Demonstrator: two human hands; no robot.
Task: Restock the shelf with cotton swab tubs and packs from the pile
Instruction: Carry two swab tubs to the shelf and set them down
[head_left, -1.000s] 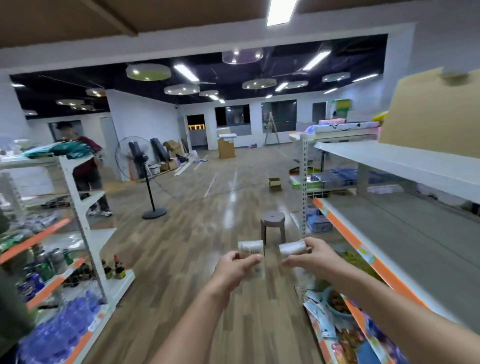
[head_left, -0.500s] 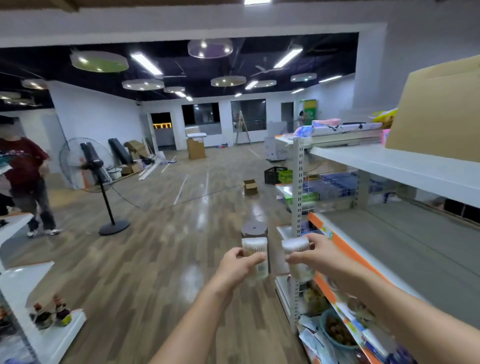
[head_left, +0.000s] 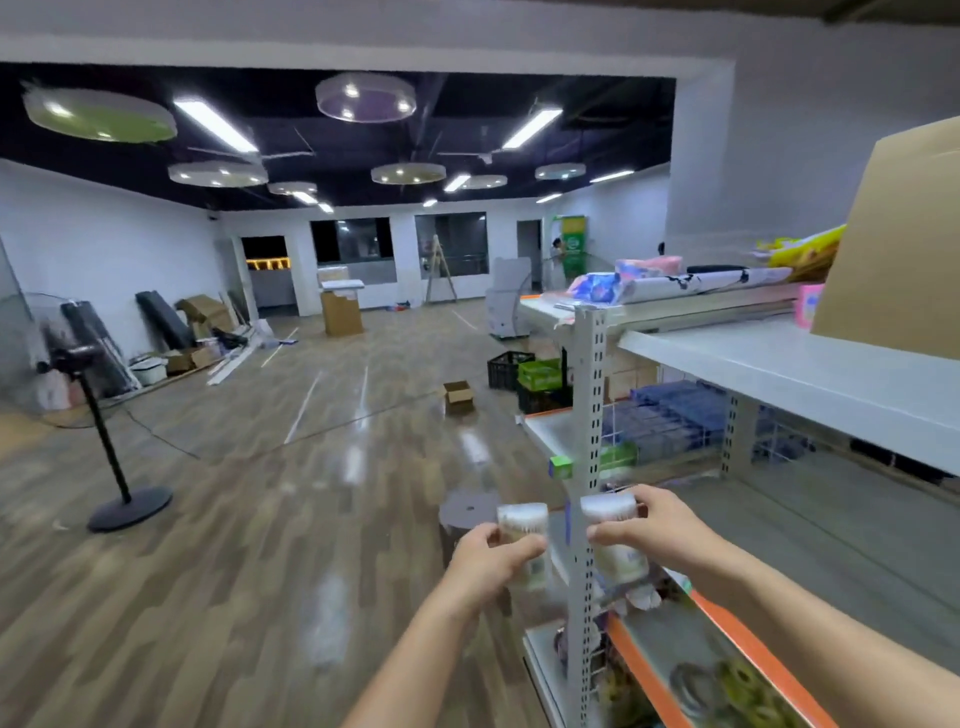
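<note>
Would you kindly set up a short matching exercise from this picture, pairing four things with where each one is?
Things:
1. cotton swab tub
2. cardboard box
3. standing fan
4. black crate

Places:
A. on the white top shelf at the right
B. on the floor beyond the near end of the shelf unit
C. held in the left hand
D. on the wooden floor at the far left

Pairs: 1-C, 2-A, 3-D, 4-B

The right hand holds a second tub.
</note>
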